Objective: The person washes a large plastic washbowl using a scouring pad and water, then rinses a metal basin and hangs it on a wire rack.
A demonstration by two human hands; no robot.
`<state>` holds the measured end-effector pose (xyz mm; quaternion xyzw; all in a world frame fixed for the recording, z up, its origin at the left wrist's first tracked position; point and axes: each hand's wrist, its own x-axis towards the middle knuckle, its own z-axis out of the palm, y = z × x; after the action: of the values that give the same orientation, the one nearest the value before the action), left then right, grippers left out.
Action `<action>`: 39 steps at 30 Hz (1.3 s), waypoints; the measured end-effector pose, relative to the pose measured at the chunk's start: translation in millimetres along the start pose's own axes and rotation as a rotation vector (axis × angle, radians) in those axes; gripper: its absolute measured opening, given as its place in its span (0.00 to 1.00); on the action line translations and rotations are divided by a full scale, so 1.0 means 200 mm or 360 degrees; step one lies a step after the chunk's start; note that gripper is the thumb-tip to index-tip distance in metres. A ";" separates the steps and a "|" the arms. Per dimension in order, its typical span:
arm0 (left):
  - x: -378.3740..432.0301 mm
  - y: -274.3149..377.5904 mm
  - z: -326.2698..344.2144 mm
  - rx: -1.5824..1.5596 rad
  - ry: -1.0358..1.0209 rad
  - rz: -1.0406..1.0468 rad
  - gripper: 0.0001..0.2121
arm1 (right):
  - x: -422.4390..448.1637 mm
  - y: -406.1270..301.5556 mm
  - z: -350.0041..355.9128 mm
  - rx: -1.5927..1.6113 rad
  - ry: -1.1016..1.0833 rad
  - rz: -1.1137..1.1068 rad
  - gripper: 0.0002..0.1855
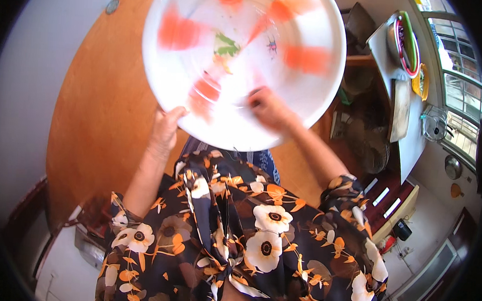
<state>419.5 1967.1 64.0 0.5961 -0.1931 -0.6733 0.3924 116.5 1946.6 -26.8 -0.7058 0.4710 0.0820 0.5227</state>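
Note:
A large white round basin (308, 95) is tilted up before me, with blurred orange-red motifs and a green leaf-like motif inside it. My left hand (167, 123) holds the near left rim, its thumb over the edge. Inside the basin, my right hand (273, 109) is curled close to the lower wall and blurred by motion. A small dark object (256, 98) shows at its fingers; the blur hides what it is.
To the right, a white-topped counter (412, 146) carries a metal bowl (393, 38), a green-rimmed item (409, 41), a yellow basket (421, 81), a wooden cutting board (400, 111) and a glass lid (434, 123). An electric fan (374, 150) stands below. The floor (101, 116) is orange-brown.

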 end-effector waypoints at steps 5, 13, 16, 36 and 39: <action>-0.11 0.00 0.03 0.0058 0.0025 -0.0285 0.18 | 0.53 -0.48 0.03 -0.0136 0.1012 -0.0890 0.13; -0.14 0.08 -0.07 -0.0314 0.0275 0.0161 0.18 | 0.56 0.37 -0.37 -0.0822 0.1173 0.0035 0.28; -0.05 0.12 -0.08 -0.0406 0.0395 0.0330 0.17 | 0.41 -0.05 -0.10 -0.0524 0.0306 -0.0243 0.27; 0.84 1.09 -0.32 -0.0240 0.0031 0.0044 0.22 | 1.72 -1.66 -1.15 0.1492 0.0251 -0.0898 0.24; 0.91 1.12 -0.35 -0.0225 0.0385 0.0056 0.22 | 1.71 -1.76 -1.12 0.0911 0.0146 -0.0656 0.30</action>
<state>555.9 1704.9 94.7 0.6402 -0.1069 -0.6016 0.4656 481.2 1569.5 97.2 -0.6139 0.3455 -0.1926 0.6832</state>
